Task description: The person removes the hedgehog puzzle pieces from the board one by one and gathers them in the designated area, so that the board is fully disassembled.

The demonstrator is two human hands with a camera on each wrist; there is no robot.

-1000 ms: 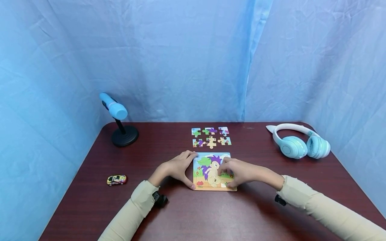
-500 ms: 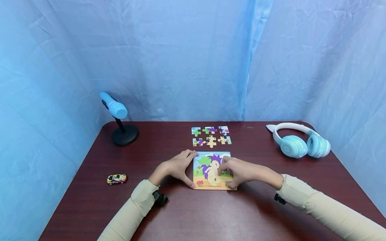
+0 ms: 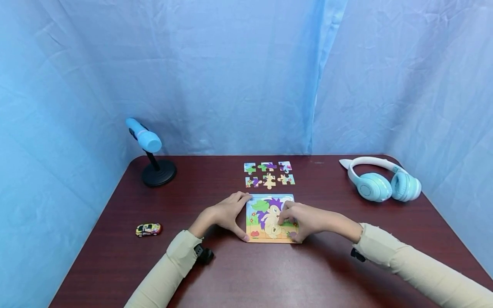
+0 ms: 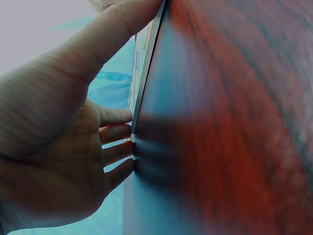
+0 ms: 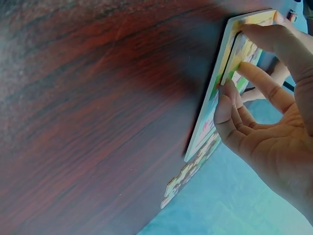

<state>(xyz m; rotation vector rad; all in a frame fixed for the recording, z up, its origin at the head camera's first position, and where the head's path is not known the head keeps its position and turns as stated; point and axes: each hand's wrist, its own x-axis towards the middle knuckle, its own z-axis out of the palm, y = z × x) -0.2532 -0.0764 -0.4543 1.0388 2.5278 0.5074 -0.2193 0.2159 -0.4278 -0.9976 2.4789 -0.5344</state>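
Note:
A framed jigsaw puzzle (image 3: pixel 269 240) with a purple-haired cartoon hedgehog lies on the table. My left hand (image 3: pixel 230 212) rests along its left edge, thumb at the near corner and fingertips at the far one. The left wrist view shows those fingers (image 4: pixel 116 152) nearly straight against the board's side. Over the board's right part, my right hand (image 3: pixel 308 218) holds a puzzle piece (image 5: pixel 236 55) at the near right corner between thumb and finger. Its other fingers are bent. The hand covers much of that piece and the board's right side.
Several loose puzzle pieces (image 3: pixel 269 181) lie in two rows beyond the board. A blue microphone (image 3: pixel 149 141) on a black stand (image 3: pixel 159 173) is at the back left, a toy car (image 3: pixel 148 229) at the left, and headphones (image 3: pixel 374 187) at the back right. Blue curtains surround the table.
A pale patch near the right thumb, at the board's near right corner, has gone, and the purple print shows there now. Both hands have stayed in nearly the same place.

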